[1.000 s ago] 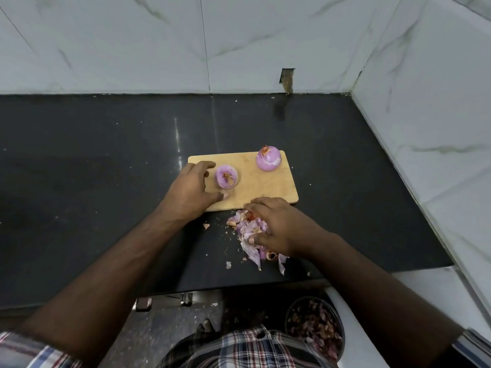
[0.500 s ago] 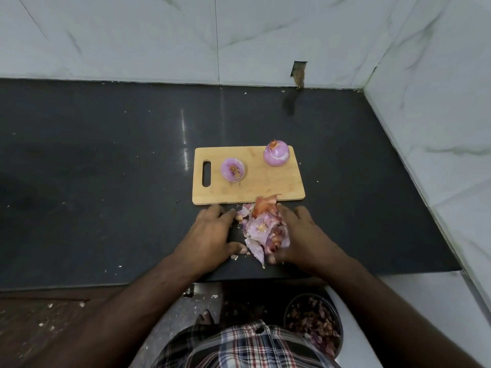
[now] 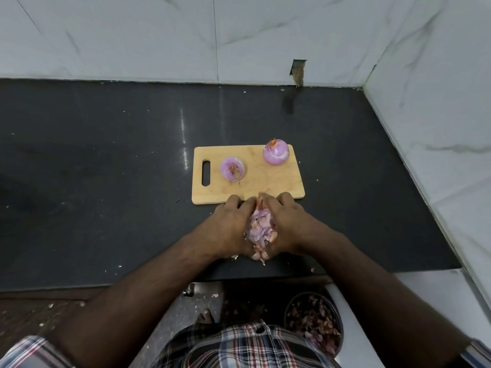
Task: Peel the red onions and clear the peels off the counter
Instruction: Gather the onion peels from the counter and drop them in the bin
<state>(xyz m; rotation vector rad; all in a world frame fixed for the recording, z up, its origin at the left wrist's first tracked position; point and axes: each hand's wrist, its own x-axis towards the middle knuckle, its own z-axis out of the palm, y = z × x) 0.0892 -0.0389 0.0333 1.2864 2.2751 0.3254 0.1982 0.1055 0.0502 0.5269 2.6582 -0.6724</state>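
Purple and papery, the heap of onion peels (image 3: 261, 229) sits pressed between the person's two hands on the black table (image 3: 106, 160), just in front of the near edge of the wooden cutting board (image 3: 265, 181). The left hand (image 3: 228, 229) and right hand (image 3: 288, 227) cup the heap from either side, fingers curled in around it. Two peeled red onions (image 3: 275, 152) rest on the board, apart from each other and from the hands. The peels look light, thin and brittle, so they would likely crumble or flutter loose if squeezed hard or lifted fast; a low scoop with the palms under the pile seems safest. A few small flakes (image 3: 235, 257) lie loose by the left wrist. Below the table edge stands a dark bin (image 3: 313, 318) already holding peels.
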